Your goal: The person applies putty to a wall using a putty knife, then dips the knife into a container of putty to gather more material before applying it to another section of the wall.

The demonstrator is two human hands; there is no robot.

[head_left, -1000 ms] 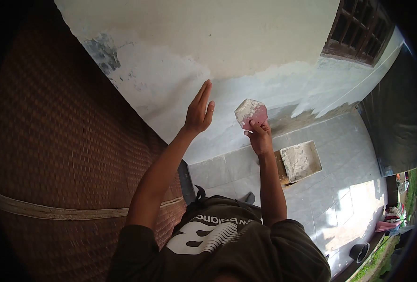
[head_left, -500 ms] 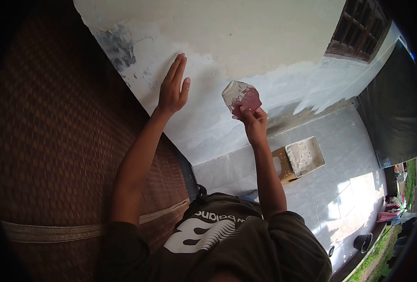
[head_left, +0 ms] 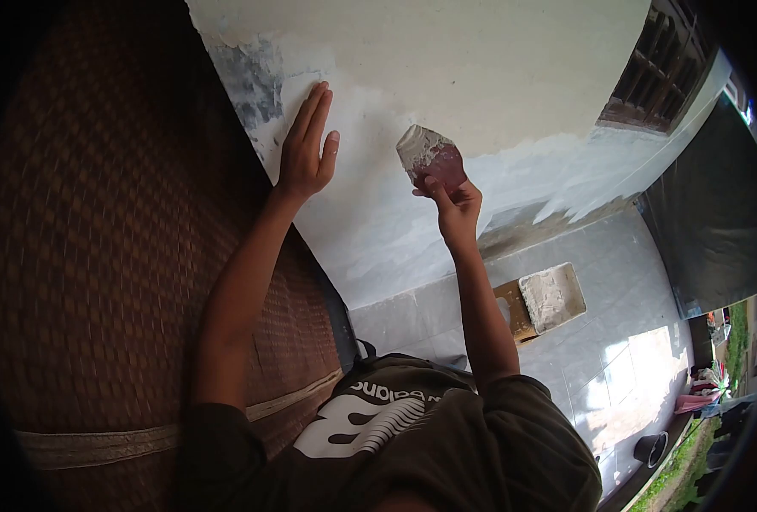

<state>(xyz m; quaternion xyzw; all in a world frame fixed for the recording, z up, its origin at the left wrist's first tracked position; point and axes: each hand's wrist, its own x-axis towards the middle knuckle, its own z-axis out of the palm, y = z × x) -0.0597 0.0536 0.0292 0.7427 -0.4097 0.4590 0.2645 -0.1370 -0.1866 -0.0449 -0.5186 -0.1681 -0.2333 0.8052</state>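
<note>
My left hand (head_left: 307,145) is held up at the wall (head_left: 378,213), fingers stretched out, thumb apart, nothing in it. Whether it touches the surface I cannot tell. Dark bare patches (head_left: 255,81) show beyond its fingertips. To the right, my right hand (head_left: 458,209) grips a dark red scraper (head_left: 443,168) between thumb and fingers. Pale grey paste covers the scraper's upper part. White coating spreads over the lower wall, below a cream-coloured area.
A rectangular tub (head_left: 553,297) of pale paste rests on a brown box (head_left: 515,309) on the tiled floor (head_left: 609,256). A woven brown screen (head_left: 122,256) stands at left. A barred window (head_left: 658,68) is at upper right, a dark bucket (head_left: 650,449) at lower right.
Both hands have shifted slightly up and left in view, the right one still with the scraper. The camera view has turned a little, so the wall and window sit farther right.
</note>
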